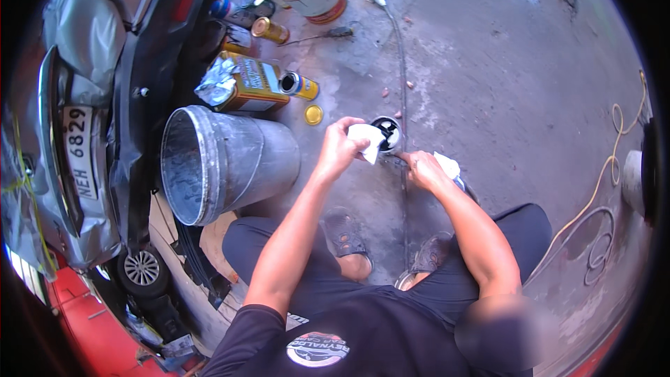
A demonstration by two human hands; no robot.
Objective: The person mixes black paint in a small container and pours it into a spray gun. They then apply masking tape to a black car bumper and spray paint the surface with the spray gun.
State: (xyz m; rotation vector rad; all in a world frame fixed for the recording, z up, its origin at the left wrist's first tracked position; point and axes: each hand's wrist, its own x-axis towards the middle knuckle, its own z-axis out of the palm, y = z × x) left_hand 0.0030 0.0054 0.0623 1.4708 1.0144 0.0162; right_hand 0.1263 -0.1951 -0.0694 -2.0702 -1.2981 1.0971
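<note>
Between my feet and the row of cans stands a small open can (386, 134) with black liquid and white patches inside. My left hand (339, 145) is closed on a white piece of paper or cloth (368, 141), held against the can's left side and partly over its rim. From the right, my right hand (423, 169) reaches the can's near right edge. Its index finger is stretched to the can and the other fingers are curled, partly hidden. By the right wrist lies another white crumpled piece (447, 165), above a bluish object I cannot make out.
A large grey bucket (279, 157) lies tilted at my left, beside a damaged car's bumper (150, 84). Beyond it are a rectangular tin (255, 84), an open yellow can (300, 86), a gold lid (314, 114) and a foil-topped pail (317, 1). A dark hose (403, 63) crosses the floor; a yellow cord (593, 199) lies right.
</note>
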